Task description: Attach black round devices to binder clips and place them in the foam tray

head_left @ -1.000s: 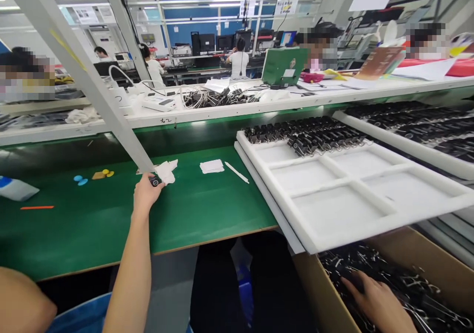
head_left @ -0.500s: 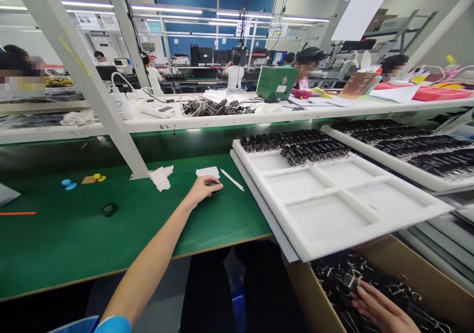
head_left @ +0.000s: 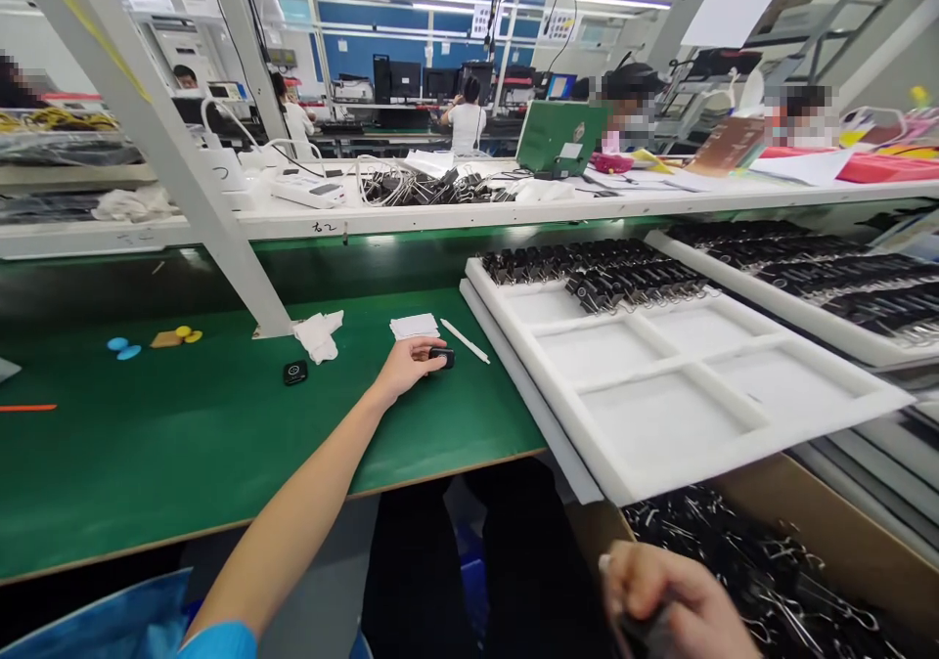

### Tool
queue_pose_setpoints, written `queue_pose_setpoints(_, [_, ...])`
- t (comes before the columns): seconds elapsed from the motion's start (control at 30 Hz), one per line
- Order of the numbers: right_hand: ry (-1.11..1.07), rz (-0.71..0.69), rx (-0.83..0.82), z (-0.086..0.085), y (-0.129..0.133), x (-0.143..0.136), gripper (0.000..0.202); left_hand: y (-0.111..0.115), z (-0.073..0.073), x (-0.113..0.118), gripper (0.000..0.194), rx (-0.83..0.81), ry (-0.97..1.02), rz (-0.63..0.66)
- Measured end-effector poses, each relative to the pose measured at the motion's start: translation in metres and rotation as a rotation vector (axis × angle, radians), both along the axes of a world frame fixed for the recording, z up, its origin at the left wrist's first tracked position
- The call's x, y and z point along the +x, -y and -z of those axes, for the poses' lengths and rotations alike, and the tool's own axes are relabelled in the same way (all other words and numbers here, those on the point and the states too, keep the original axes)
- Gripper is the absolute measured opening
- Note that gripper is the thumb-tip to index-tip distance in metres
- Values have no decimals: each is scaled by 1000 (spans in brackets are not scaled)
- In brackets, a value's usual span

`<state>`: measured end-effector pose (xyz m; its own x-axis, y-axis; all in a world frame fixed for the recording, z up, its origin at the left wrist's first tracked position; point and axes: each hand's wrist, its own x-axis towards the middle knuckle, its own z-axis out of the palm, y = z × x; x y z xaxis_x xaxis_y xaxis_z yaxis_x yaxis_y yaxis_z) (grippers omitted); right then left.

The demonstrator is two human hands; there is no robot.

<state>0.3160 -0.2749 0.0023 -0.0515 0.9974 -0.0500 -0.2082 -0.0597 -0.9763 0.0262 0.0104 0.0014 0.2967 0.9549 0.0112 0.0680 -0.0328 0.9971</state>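
Nearest to me, at the bottom edge, my right hand (head_left: pixel 671 595) is curled into a loose fist above the cardboard box (head_left: pixel 843 532) full of black binder clips (head_left: pixel 763 581). Something dark shows under the fingers, but it is blurred and I cannot tell whether I am gripping a clip or only have the fingers closed.

Further out, my left arm stretches across the green mat (head_left: pixel 183 444). My left hand (head_left: pixel 407 366) rests on the mat with thumb and fingers pinched on a small black device (head_left: pixel 441 357), which lies flat on the mat at my fingertips. A second small black device (head_left: pixel 294 373) lies by itself on the mat, well to the left of that hand and apart from it.

Just beyond my left hand lie a white pen (head_left: pixel 468 340) and a small stack of white cards (head_left: pixel 415 326), with a crumpled white cloth (head_left: pixel 319 334) to their left at the foot of a slanted grey post (head_left: pixel 183 165). Far left on the mat sit blue and yellow discs (head_left: pixel 151 341).

To the right, a white foam tray (head_left: pixel 704 385) overhangs the box; its far row is packed with black clips (head_left: pixel 608 273), while the near compartments hold none. Beyond is a white shelf (head_left: pixel 469 214) carrying cables, more clips and a green laptop (head_left: pixel 561 136), and further back other people work at benches.
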Motion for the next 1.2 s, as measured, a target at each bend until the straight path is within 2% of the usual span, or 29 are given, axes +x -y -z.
queue_pose_setpoints(0.1, [-115, -242, 49, 1, -34, -59, 49, -2, 1, -3, 41, 9, 20, -16])
queue_pose_setpoints(0.17, [-156, -293, 53, 2, -63, -86, 42, -6, 3, -7, 41, 9, 47, -52])
queue_pose_setpoints(0.23, [-208, -205, 68, 2, -98, -105, 37, -11, 6, -11, 43, -2, 94, -99])
queue_pose_setpoints(0.37, [-401, 84, 39, 1, -180, -126, 59, -19, 10, -17, 47, -42, 242, -185])
queue_pose_setpoints(0.47, [-528, 206, 3, 6, -237, -136, 53, -21, 11, -18, 49, -101, 346, -204])
queue_pose_setpoints(0.57, [-546, 295, -14, 13, -274, -143, 46, -19, 8, -18, 49, -130, 406, -204])
queue_pose_setpoints(0.7, [-506, 344, -13, 20, -290, -144, 45, -17, 3, -16, 50, -161, 413, -195])
queue_pose_setpoints(1.07, [-499, 399, 20, 22, -287, -142, 38, -13, 1, -9, 50, -176, 380, -140])
queue_pose_setpoints(1.2, [-465, 374, 15, 20, -286, -143, 37, -14, 3, -9, 52, -192, 370, -125])
